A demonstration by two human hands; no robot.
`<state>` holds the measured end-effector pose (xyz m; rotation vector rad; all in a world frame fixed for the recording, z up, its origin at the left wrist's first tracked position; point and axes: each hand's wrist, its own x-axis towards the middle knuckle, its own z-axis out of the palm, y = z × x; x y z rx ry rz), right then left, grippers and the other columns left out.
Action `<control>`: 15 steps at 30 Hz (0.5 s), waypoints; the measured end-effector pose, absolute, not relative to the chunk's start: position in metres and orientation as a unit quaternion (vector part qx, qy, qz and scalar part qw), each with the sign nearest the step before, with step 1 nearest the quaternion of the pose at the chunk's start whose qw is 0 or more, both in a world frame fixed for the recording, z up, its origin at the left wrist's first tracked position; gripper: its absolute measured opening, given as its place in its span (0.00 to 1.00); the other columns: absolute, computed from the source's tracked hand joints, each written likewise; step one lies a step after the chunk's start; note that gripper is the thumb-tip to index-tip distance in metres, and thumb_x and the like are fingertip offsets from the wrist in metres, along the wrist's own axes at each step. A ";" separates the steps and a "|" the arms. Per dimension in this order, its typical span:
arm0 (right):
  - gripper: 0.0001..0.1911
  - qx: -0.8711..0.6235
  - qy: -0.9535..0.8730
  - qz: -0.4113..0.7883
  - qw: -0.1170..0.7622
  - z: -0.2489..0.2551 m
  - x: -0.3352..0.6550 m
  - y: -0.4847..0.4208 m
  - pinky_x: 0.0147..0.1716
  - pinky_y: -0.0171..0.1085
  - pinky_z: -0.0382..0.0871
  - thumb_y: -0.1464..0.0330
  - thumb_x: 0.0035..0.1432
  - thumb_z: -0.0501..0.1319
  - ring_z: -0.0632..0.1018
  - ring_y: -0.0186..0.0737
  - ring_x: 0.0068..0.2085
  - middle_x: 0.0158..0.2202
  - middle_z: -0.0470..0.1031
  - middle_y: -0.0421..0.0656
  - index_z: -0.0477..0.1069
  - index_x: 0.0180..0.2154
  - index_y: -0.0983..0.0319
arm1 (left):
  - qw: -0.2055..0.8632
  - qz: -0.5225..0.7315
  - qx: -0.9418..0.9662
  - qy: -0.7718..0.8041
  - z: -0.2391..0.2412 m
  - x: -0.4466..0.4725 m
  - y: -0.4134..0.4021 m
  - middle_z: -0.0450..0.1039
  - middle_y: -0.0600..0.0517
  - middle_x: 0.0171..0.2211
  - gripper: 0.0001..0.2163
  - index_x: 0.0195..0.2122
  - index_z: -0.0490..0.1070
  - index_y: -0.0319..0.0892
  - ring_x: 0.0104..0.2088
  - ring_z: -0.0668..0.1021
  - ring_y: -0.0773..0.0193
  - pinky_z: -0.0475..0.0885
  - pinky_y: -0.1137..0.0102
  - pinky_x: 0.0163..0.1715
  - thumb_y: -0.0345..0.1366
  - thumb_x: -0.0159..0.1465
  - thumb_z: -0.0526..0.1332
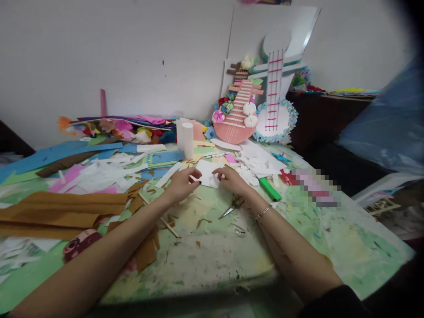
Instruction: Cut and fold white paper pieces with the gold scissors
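I see the green, paint-stained counter (212, 260) littered with coloured paper scraps. A brown paper strip (62, 210) lies left. At the middle, my left hand (180, 185) and right hand (233, 180) press a white paper sheet (208, 174) flat, fingers curled together on its edges. Scissors (232, 208) lie under my right wrist.

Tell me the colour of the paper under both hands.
White paper, seen in the head view between the left hand and right hand.
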<state>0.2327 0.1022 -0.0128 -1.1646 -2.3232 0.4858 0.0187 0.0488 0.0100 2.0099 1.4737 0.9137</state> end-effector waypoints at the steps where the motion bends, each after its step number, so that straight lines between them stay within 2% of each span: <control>1: 0.26 -0.413 -0.866 0.159 0.232 -0.013 0.233 0.102 0.39 0.35 0.64 0.83 0.43 0.52 0.71 0.38 0.38 0.35 0.72 0.44 0.73 0.43 0.62 | 0.253 0.337 0.732 0.535 0.010 0.020 0.042 0.73 0.50 0.36 0.09 0.35 0.71 0.40 0.30 0.76 0.65 0.72 0.72 0.26 0.33 0.52 0.57; 9: 0.24 -0.371 -0.897 0.161 0.176 -0.004 0.235 0.090 0.38 0.36 0.64 0.80 0.44 0.57 0.69 0.37 0.35 0.40 0.66 0.47 0.75 0.45 0.64 | 0.271 0.353 0.707 0.550 -0.006 0.019 0.023 0.73 0.51 0.33 0.07 0.33 0.70 0.40 0.29 0.75 0.65 0.71 0.71 0.27 0.33 0.54 0.55; 15: 0.20 -0.374 -0.897 0.155 0.177 -0.002 0.235 0.090 0.42 0.38 0.63 0.68 0.47 0.67 0.70 0.39 0.38 0.42 0.65 0.48 0.75 0.45 0.64 | 0.197 0.338 0.752 0.530 -0.014 0.011 0.027 0.73 0.50 0.33 0.07 0.32 0.69 0.40 0.28 0.74 0.67 0.70 0.71 0.28 0.30 0.54 0.54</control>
